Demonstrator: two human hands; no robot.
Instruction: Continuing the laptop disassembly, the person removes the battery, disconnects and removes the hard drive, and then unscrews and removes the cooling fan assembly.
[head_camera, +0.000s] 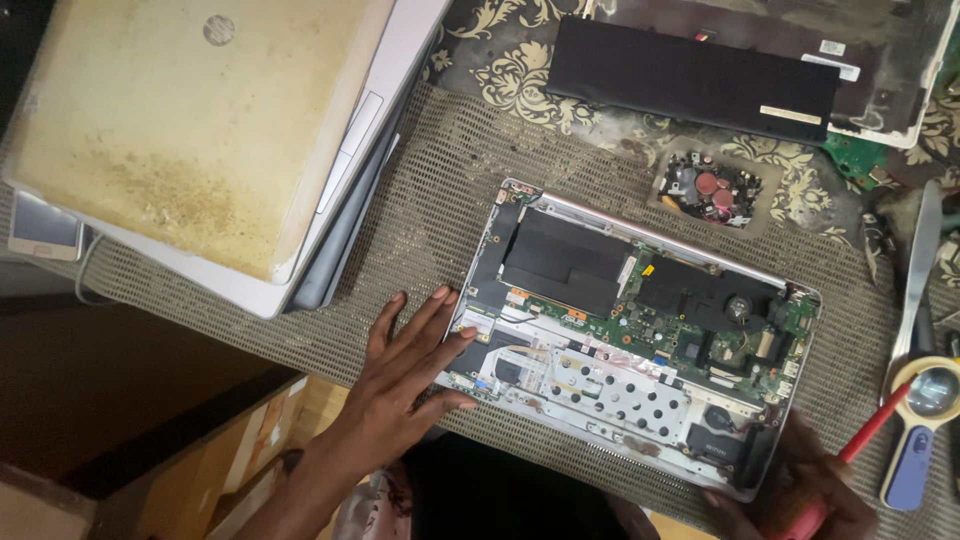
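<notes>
Left hand (405, 375) flat, fingers spread, pressing near-left corner of opened silver laptop base (630, 330): keep steady. Right hand (815, 490), near-right corner, grips red-handled tool (865, 435).

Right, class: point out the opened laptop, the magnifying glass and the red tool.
opened laptop (640, 330), head view, green circuit board.
magnifying glass (930, 390), head view, lens.
red tool (872, 432), head view, shaft above the right hand.
</notes>
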